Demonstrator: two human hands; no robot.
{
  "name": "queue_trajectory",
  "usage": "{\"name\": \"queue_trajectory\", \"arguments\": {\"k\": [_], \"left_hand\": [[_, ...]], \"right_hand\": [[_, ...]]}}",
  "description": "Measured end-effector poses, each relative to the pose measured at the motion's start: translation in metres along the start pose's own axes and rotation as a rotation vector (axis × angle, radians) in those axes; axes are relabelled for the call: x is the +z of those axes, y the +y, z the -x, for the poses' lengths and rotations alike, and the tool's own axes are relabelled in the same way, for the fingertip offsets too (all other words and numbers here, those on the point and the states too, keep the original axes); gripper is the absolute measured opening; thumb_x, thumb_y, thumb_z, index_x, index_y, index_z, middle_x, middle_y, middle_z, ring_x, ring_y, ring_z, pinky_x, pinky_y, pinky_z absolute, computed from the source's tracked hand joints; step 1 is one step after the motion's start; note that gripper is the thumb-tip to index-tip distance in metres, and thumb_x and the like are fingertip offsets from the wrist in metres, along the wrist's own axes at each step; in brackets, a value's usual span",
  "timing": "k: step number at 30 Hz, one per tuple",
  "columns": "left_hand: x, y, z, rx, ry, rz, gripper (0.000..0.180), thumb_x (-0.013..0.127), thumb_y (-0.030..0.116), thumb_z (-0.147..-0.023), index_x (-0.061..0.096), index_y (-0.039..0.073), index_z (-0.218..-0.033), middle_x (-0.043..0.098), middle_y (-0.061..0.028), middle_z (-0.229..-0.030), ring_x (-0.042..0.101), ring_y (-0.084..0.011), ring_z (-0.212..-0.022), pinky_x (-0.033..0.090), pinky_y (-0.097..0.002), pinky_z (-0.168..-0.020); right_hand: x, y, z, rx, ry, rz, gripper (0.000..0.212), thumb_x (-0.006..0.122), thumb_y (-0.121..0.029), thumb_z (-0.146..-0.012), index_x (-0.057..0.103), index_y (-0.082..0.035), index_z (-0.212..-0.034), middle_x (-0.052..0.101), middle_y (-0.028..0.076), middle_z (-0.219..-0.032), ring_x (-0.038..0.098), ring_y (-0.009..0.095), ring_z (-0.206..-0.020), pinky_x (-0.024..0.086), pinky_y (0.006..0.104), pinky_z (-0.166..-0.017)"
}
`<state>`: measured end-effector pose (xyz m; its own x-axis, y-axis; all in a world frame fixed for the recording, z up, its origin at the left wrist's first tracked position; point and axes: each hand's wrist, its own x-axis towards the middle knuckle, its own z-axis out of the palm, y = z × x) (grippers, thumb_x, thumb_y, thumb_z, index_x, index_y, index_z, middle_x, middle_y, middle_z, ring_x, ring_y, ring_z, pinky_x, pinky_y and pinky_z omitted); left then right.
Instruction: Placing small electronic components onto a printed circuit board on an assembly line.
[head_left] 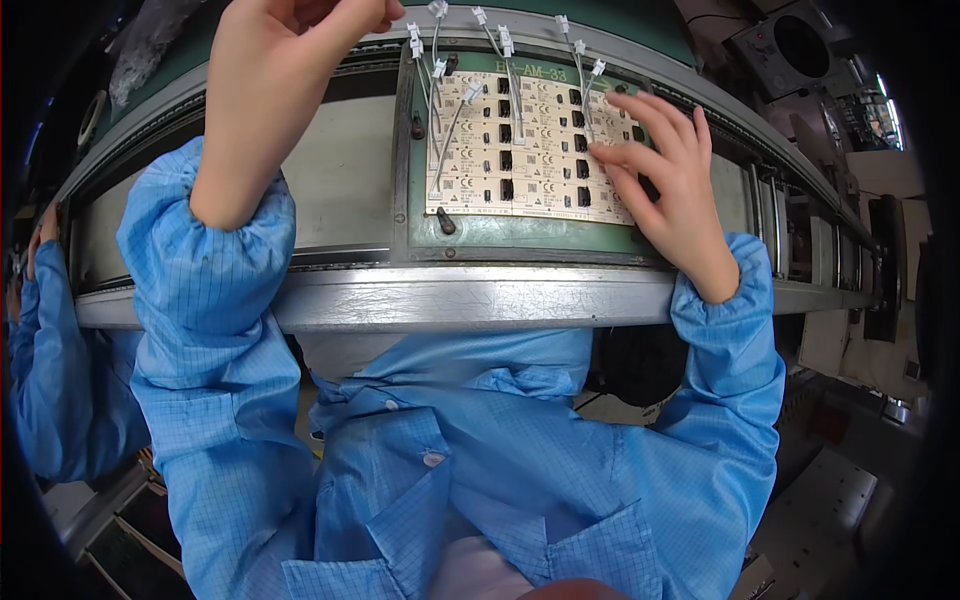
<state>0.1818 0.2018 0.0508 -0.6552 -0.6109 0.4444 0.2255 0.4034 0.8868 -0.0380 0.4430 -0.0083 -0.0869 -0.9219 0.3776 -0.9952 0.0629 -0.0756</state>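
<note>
A pale circuit board panel [470,205] with rows of black components lies in a green fixture [540,240]. Thin wires with white connectors [505,42] rise from the board and lean over its far edge. One wire [450,145] lies slanted across the left columns. My right hand [665,165] rests over the panel's right side, fingers spread, with a fingertip touching beside the foot of a wire [588,105]. My left hand [270,70] is raised at the upper left, its fingers drawn together; the frame's top edge cuts them off, hiding what they may hold.
A metal rail [480,298] runs along the near side of the conveyor. A plain grey plate [345,175] lies left of the fixture. Another person's blue sleeve [65,370] is at far left. A clear plastic bag [145,50] lies at the upper left.
</note>
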Motion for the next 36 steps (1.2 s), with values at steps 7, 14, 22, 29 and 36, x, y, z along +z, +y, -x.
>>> {"name": "queue_trajectory", "arguments": {"k": [7, 14, 22, 29, 36], "left_hand": [[0.052, 0.007, 0.046, 0.54, -0.017, -0.782, 0.011, 0.07, 0.008, -0.083, 0.067, 0.008, -0.094, 0.067, -0.0002, -0.077, 0.065, -0.0171, -0.077, 0.044, -0.0374, -0.082], [0.089, -0.001, 0.074, 0.458, -0.082, -1.136, 0.019, 0.075, 0.01, -0.074, 0.064, 0.016, -0.089, 0.066, 0.0063, -0.084, 0.065, -0.0152, -0.084, 0.038, -0.0445, -0.084], [0.089, -0.004, 0.08, 0.304, -0.144, -1.071, 0.015, 0.074, 0.012, -0.076, 0.065, 0.015, -0.088, 0.062, 0.0029, -0.088, 0.058, -0.0205, -0.092, 0.036, -0.0446, -0.083], [0.089, -0.005, 0.077, 0.127, -0.214, -0.906, 0.014, 0.074, 0.009, -0.078, 0.065, 0.014, -0.088, 0.059, -0.0009, -0.095, 0.054, -0.0261, -0.098, 0.035, -0.0433, -0.085], [0.081, 0.009, 0.074, 0.208, -0.142, -1.008, 0.014, 0.075, 0.01, -0.077, 0.068, 0.015, -0.088, 0.061, 0.0015, -0.096, 0.056, -0.0251, -0.099, 0.034, -0.0437, -0.086]], "right_hand": [[-0.022, 0.012, -0.011, -0.046, -0.193, -0.151, 0.021, 0.059, -0.008, -0.096, 0.071, -0.008, -0.114, 0.072, 0.003, -0.115, 0.063, 0.024, -0.115, 0.01, 0.0591, -0.125], [-0.01, 0.037, -0.152, -0.238, -0.001, -0.171, 0.015, 0.062, -0.007, -0.098, 0.068, -0.004, -0.111, 0.075, 0.01, -0.103, 0.072, 0.026, -0.096, 0.052, 0.0337, -0.1], [0.125, 0.051, -0.311, -0.255, -0.014, 0.057, 0.021, 0.066, -0.017, -0.081, 0.075, 0.001, -0.087, 0.072, 0.026, -0.091, 0.071, 0.044, -0.091, 0.057, 0.0521, -0.081], [0.121, 0.051, -0.329, -0.24, -0.184, -0.175, 0.027, 0.066, -0.025, -0.078, 0.078, -0.005, -0.091, 0.073, 0.024, -0.093, 0.072, 0.041, -0.088, 0.056, 0.0496, -0.082], [0.132, 0.036, -0.357, -0.21, -0.016, -0.143, 0.03, 0.067, -0.025, -0.079, 0.078, 0.0, -0.09, 0.073, 0.026, -0.09, 0.072, 0.042, -0.087, 0.056, 0.0492, -0.083]]}}
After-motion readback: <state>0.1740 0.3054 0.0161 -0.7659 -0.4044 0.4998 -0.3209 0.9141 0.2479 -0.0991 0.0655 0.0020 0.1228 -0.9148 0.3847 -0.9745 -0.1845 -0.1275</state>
